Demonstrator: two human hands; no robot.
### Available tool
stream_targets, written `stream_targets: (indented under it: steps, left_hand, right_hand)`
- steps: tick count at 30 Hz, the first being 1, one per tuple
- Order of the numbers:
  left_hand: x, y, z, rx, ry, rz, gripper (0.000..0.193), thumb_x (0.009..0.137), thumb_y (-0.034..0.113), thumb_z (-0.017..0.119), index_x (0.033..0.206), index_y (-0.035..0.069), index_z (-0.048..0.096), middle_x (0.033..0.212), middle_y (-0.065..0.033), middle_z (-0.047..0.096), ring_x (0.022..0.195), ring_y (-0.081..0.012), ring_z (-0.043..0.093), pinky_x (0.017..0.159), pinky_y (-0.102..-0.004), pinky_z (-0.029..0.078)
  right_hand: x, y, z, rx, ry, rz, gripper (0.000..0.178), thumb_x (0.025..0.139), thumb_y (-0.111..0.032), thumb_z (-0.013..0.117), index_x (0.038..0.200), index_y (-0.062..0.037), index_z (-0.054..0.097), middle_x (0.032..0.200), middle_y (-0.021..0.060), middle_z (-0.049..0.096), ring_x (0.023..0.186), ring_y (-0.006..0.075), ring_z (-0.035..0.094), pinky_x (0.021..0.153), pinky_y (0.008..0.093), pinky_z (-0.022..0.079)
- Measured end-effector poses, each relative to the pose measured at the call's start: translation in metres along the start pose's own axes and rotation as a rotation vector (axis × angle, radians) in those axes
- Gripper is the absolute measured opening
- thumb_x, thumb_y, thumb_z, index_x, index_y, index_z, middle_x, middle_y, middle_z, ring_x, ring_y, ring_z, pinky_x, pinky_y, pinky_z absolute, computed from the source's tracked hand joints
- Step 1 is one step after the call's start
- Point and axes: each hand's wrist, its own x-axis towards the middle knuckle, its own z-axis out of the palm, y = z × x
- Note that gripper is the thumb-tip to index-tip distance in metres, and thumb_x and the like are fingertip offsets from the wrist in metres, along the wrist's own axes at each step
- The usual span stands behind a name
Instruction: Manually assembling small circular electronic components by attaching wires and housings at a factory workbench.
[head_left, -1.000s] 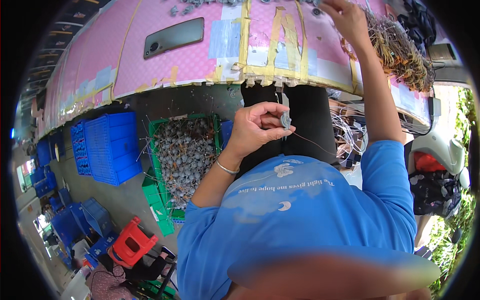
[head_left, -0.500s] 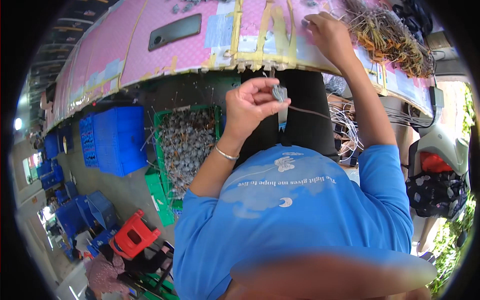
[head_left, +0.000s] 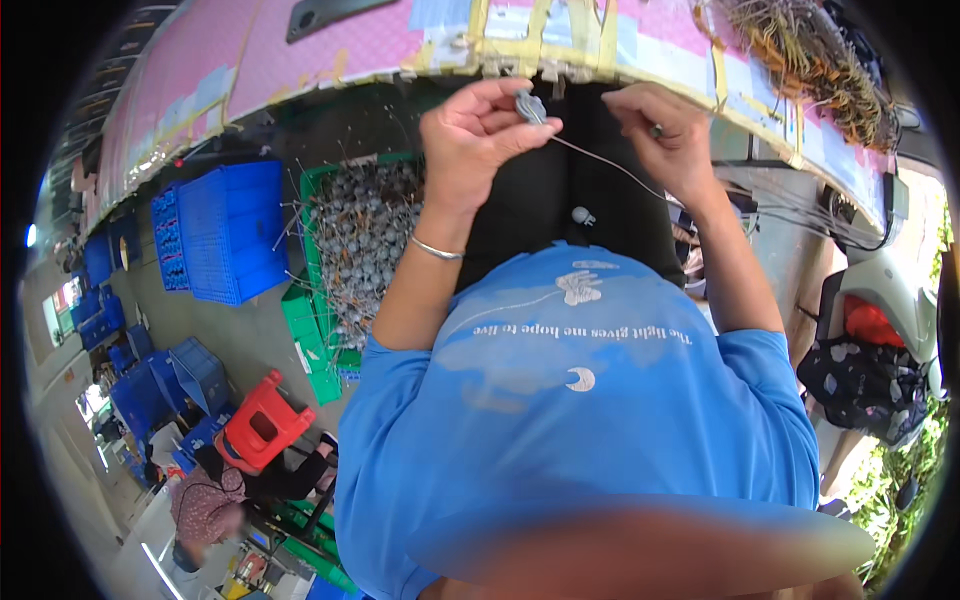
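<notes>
Over my lap, the fingers and thumb of my left hand (head_left: 468, 145) pinch a small grey moulded part (head_left: 530, 107). A thin grey cable (head_left: 607, 163) runs from that part toward my right wrist. To its right, just off the table edge, my right hand (head_left: 668, 138) is closed with its fingers curled. A small grey piece (head_left: 656, 130) shows between those fingers, mostly hidden. On my dark trousers, close to the shirt hem, lies another small rounded grey part (head_left: 583, 216).
The taped pink table (head_left: 330, 55) spans the top, bearing a dark phone (head_left: 330, 14) and a bundle of wires (head_left: 800, 60). Left of my legs stands a green crate (head_left: 312, 190) full of grey parts. Beyond are blue crates (head_left: 235, 235), a red stool (head_left: 265, 425) and another person (head_left: 210, 495).
My right hand has come off the table toward my left hand, its fingers now curled. The view has shifted, and the grey part on my lap now shows.
</notes>
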Motion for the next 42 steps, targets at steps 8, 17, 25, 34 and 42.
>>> stream_targets:
  steps: [8, 17, 25, 34, 42]
  left_hand:
    - [-0.024, 0.022, -0.01, 0.01, -0.057, -0.012, 0.041, 0.073, -0.016, 0.074, 0.112, -0.011, 0.061, 0.094, -0.0152, 0.067, 0.085, -0.0248, 0.071, 0.083, -0.0396, 0.062]
    - [-0.042, 0.02, -0.006, -0.015, -0.07, -0.033, 0.046, 0.071, -0.014, 0.076, 0.113, -0.01, 0.06, 0.094, -0.0154, 0.07, 0.084, -0.0261, 0.072, 0.078, -0.0358, 0.062]
    - [-0.051, 0.026, -0.018, -0.003, -0.022, 0.009, 0.043, 0.072, -0.016, 0.074, 0.112, -0.009, 0.061, 0.093, -0.0135, 0.068, 0.084, -0.0231, 0.072, 0.081, -0.0383, 0.062]
    - [-0.038, 0.018, -0.004, -0.011, -0.113, -0.11, 0.042, 0.073, -0.015, 0.074, 0.112, -0.009, 0.061, 0.093, -0.0114, 0.066, 0.085, -0.0208, 0.071, 0.082, -0.0387, 0.062]
    - [-0.027, 0.005, 0.003, 0.084, -0.166, -0.156, 0.043, 0.074, -0.013, 0.076, 0.114, -0.008, 0.061, 0.096, -0.0124, 0.067, 0.089, -0.0222, 0.072, 0.081, -0.0297, 0.06]
  right_hand:
    - [-0.062, 0.009, 0.024, -0.182, -0.264, -0.09, 0.022, 0.079, -0.009, 0.075, 0.099, -0.0029, 0.069, 0.092, 0.0106, 0.066, 0.08, 0.0271, 0.064, 0.069, 0.0341, 0.052]
    - [-0.076, -0.021, 0.074, -0.53, -0.753, -0.12, 0.015, 0.075, -0.007, 0.061, 0.088, -0.0012, 0.068, 0.085, 0.0157, 0.067, 0.083, 0.0301, 0.064, 0.07, 0.0387, 0.054]
    - [-0.056, -0.019, 0.042, -0.112, -0.5, 0.11, 0.017, 0.077, -0.002, 0.067, 0.093, -0.0022, 0.066, 0.086, 0.0126, 0.064, 0.084, 0.0274, 0.065, 0.072, 0.0364, 0.053]
    - [0.054, 0.009, -0.057, 0.412, -0.198, 0.418, 0.019, 0.09, -0.011, 0.067, 0.105, -0.001, 0.068, 0.089, 0.0049, 0.069, 0.08, 0.0154, 0.067, 0.074, 0.0296, 0.055]
    - [0.068, 0.02, -0.065, -0.448, -0.132, 0.175, 0.024, 0.086, -0.017, 0.069, 0.106, -0.004, 0.069, 0.084, 0.0092, 0.066, 0.075, 0.0216, 0.064, 0.071, 0.0331, 0.05]
